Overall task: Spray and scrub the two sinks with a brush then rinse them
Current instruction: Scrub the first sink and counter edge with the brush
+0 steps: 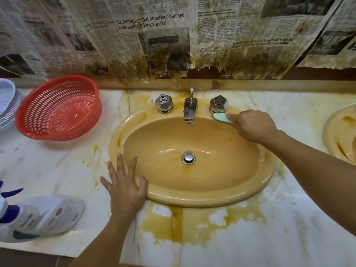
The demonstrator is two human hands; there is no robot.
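A tan oval sink (pixel 192 197) fills the middle of the view, its basin wet around a chrome drain plug (pixel 188 157). My right hand (pixel 252 127) grips a pale green brush (pixel 221 117) pressed on the sink's back rim, just below the right chrome tap knob (pixel 218 104). My left hand (pixel 126 185) lies flat with spread fingers on the sink's front left rim. A white spray bottle (pixel 44 216) with a blue trigger lies at the lower left of the counter. Only the edge of a second tan sink (pixel 335 132) shows at the far right.
A chrome spout (pixel 190 109) and left knob (pixel 164 103) stand behind the basin. A red plastic colander (pixel 59 108) leans on the counter at the left beside a white basket (pixel 7 105). The marble counter (pixel 250 237) is wet with yellow stains. Stained newspaper (pixel 154 35) covers the wall.
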